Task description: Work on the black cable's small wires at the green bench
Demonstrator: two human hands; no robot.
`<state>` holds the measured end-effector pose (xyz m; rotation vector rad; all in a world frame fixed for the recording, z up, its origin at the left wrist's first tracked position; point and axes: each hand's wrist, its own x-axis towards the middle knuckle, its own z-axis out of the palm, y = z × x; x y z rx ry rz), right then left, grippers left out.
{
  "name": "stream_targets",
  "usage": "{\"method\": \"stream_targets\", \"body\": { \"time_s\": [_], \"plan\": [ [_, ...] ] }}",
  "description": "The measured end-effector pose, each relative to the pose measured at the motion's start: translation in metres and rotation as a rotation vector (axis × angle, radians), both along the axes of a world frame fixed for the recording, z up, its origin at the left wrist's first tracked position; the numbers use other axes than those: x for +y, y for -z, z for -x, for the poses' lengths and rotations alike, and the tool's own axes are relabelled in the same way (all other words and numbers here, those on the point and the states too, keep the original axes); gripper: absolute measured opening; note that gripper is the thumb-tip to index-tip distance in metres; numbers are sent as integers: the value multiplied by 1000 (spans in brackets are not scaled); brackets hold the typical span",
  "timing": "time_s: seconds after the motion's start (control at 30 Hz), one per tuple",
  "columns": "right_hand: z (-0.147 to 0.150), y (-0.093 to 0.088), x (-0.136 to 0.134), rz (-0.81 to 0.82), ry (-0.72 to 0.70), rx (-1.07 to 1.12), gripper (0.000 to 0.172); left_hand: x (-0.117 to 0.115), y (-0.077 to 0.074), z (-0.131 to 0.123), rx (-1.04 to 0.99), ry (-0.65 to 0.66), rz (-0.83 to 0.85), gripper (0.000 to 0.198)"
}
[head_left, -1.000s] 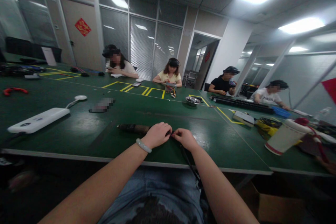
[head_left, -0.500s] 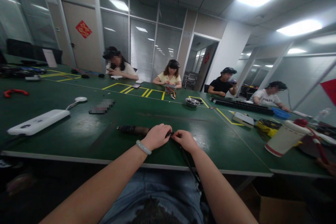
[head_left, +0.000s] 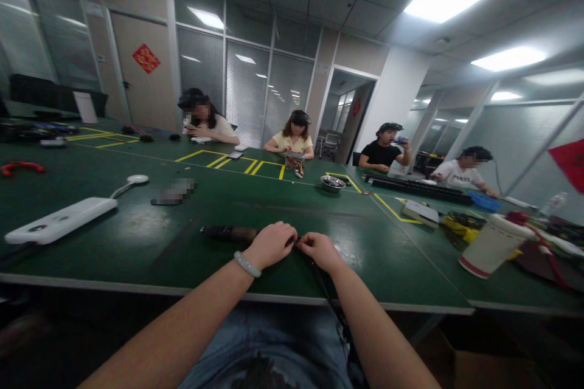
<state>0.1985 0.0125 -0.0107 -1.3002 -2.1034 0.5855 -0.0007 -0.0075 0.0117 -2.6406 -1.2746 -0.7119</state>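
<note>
My left hand (head_left: 272, 244) rests on the green table (head_left: 137, 237), fingers curled over the near end of a dark brown cylindrical tool (head_left: 228, 233) that lies flat and points left. A pale bangle (head_left: 246, 264) circles that wrist. Close to its right, my right hand (head_left: 318, 249) is closed in a pinch on a thin black cable (head_left: 328, 289), which runs from between both hands down over the table's front edge. What sits between the fingertips is too small to make out.
A white power strip (head_left: 59, 220) lies at the left, a blurred dark object (head_left: 173, 192) behind it. A white paper cup (head_left: 490, 246) and yellow and red items stand at the right. A metal bowl (head_left: 333, 182) sits mid-table. Several people sit along the far side.
The view has tilted up slightly, so the hands sit lower in the picture. Both hands keep the same closed hold on the tool and cable.
</note>
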Motion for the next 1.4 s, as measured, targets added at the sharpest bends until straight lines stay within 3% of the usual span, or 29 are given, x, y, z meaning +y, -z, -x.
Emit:
{"method": "stream_targets", "body": {
  "time_s": [1.4],
  "plan": [
    [1, 1, 0, -7, 37, -15, 19, -3, -2, -1, 4, -31, -3, 11]
  ]
}}
